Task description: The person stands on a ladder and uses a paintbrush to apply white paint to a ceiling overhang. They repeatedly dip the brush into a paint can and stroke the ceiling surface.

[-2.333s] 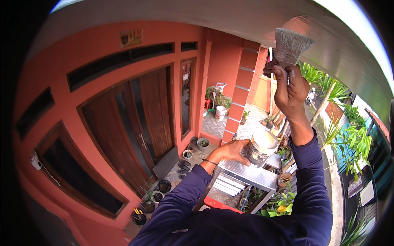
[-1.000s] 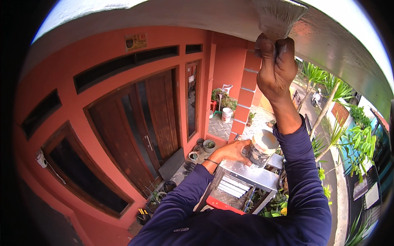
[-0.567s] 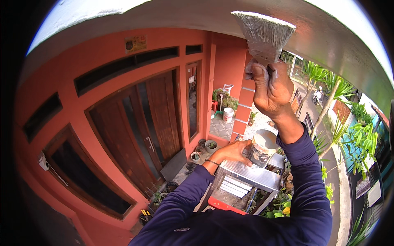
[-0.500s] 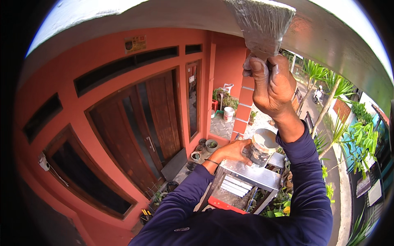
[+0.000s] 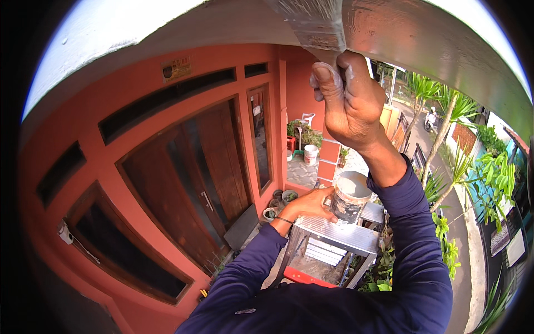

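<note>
My right hand [image 5: 350,100], smeared with pale paint, is raised and closed on the handle of a wide paintbrush [image 5: 317,30]. The bristles lie against the underside of the white overhang [image 5: 417,39], at the top of the view. Lower down, my left hand [image 5: 317,206] grips the side of a paint-smeared can [image 5: 351,203] with pale paint visible inside. The can sits on the ribbed metal top step of a ladder [image 5: 314,222], whose lower part shows red.
An orange house wall [image 5: 139,156] with a wooden double door [image 5: 222,167] is at the left. Potted plants [image 5: 289,195], a white bucket [image 5: 310,155] and a tiled column [image 5: 328,161] stand below. At the right are trees [image 5: 450,97], a narrow path [image 5: 467,250] and a parked scooter [image 5: 430,117].
My right hand and the brush have moved leftward along the overhang, after dipping down briefly and rising again. My left hand and the can remain on the ladder top.
</note>
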Tool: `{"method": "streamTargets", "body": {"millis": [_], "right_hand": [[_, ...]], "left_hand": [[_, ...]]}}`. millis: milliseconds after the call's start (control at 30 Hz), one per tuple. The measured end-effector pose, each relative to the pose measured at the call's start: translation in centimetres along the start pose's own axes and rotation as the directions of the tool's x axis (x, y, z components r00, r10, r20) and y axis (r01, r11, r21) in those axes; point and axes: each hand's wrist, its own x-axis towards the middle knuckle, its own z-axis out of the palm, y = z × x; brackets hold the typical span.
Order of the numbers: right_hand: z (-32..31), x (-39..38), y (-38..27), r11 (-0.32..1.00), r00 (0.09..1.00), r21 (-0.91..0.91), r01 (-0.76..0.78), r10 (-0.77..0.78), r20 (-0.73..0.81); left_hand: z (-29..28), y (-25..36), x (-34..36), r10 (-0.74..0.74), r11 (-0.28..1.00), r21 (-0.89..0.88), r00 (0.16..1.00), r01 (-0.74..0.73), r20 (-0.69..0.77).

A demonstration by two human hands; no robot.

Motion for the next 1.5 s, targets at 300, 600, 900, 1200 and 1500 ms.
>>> {"method": "streamTargets", "body": {"millis": [300,600,900,1200,1500], "right_hand": [[-0.4,-1.5,0.0,0.998,0.998,-0.019,0.053,-0.052,0.048],[0.2,-3.8,4.8,0.953,0.939,-0.067,-0.294,0.301,0.163],[0.3,-4.1,3.6,0.999,0.987,-0.045,0.019,-0.012,0.157],[3.6,-1.1,6.7,0.985,0.99,-0.11,-0.131,0.136,0.034],[2.4,-4.5,14.7,0.907,0.912,-0.124,-0.402,0.409,0.031]], "left_hand": [[-0.2,1.6,-0.1,0.047,0.994,-0.097,0.999,-0.044,0.024],[-0.2,1.1,-0.2,0.035,0.999,-0.043,0.999,-0.033,0.033],[-0.1,1.0,0.0,0.061,0.998,-0.017,0.998,-0.06,0.026],[-0.3,0.3,-0.3,0.062,0.998,0.033,0.998,-0.062,0.004],[-0.3,-1.0,0.0,0.062,0.998,0.03,0.998,-0.062,0.005]]}}
